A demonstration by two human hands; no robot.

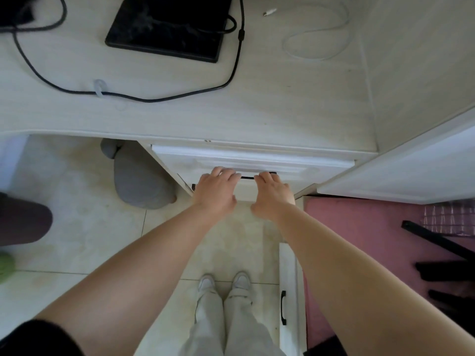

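At centre frame, the left hand (pixel 216 187) and right hand (pixel 273 191) curl their fingers over the black handle (pixel 248 177) of the white drawer (pixel 257 158) beneath the table (pixel 257 111). With the grip apparently set, the next move likely calls for a straight, even pull.

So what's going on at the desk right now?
A person stands at the desk with both hands on the dark handle of the white drawer just under the top. The left hand and right hand curl their fingers over it side by side. None of the drawer's inside shows, so it is shut or barely out. Lower down, a cabinet door stands open beside the person's legs.
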